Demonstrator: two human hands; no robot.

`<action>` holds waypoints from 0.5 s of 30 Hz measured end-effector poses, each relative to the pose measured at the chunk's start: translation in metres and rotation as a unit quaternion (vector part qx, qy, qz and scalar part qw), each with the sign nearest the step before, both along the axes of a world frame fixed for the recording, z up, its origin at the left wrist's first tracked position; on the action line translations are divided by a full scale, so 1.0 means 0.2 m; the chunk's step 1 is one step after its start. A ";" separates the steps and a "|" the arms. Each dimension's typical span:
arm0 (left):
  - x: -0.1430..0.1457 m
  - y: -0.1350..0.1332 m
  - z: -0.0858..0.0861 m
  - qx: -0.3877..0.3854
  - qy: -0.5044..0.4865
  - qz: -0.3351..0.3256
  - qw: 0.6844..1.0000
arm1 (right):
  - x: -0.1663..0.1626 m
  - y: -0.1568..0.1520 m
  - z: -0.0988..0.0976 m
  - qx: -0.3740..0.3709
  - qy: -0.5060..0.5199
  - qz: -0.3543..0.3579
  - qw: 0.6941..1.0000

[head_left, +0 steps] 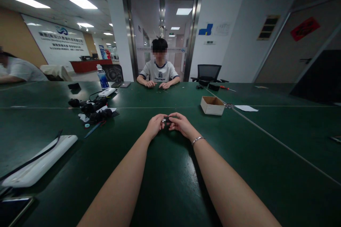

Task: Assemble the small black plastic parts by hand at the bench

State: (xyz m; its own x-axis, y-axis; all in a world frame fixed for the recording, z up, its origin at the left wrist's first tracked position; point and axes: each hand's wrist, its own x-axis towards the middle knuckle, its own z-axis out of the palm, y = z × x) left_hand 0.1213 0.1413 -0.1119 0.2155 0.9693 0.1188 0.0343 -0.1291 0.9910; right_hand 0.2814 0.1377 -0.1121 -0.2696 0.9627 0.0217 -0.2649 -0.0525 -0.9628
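Note:
My left hand (155, 126) and my right hand (181, 124) meet over the middle of the green table (170, 170). Between their fingertips is a small black object with a shiny metal end (166, 119); its exact kind is too small to make out. Left fingers pinch the metal end, while the right thumb and fingers close on the black end. A bracelet (198, 140) circles my right wrist. Nearest to the right hand stands an open cardboard box (212, 106), apart from it.
On the left lie a white power strip (45, 159), a phone (16, 207), black devices with cables (97, 111) and a water bottle (102, 77). Paper (246, 108) and a red screwdriver (226, 88) lie right. Across the table sits a person (160, 69), both hands on the tabletop.

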 end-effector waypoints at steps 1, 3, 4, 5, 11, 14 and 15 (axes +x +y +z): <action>0.00 0.00 0.00 0.003 -0.001 0.001 1.000 | 0.00 0.00 0.00 0.000 0.002 0.000 1.000; 0.00 0.00 0.00 0.006 0.000 0.002 1.000 | 0.00 0.00 0.00 0.003 0.004 0.001 1.000; 0.00 0.00 0.00 0.008 0.000 0.000 1.000 | 0.01 0.00 -0.01 0.005 0.005 0.003 1.000; 0.00 0.00 0.00 0.010 0.002 -0.002 1.000 | 0.01 0.00 -0.01 0.008 0.005 0.003 1.000; 0.01 0.00 0.00 0.003 0.004 0.004 1.000 | 0.00 -0.01 0.01 0.002 0.004 0.000 1.000; 0.01 0.00 0.00 0.004 0.001 0.000 1.000 | 0.00 -0.01 0.01 0.005 0.004 0.000 1.000; 0.01 0.00 0.00 0.006 0.006 0.006 1.000 | 0.00 -0.01 0.01 0.007 0.004 -0.001 1.000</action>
State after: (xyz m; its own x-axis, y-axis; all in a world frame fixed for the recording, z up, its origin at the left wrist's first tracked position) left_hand 0.1229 0.1404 -0.1117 0.2059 0.9702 0.1279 0.0477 -0.1405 0.9889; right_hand 0.2819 0.1361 -0.1109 -0.2682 0.9626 0.0374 -0.2728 -0.0386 -0.9613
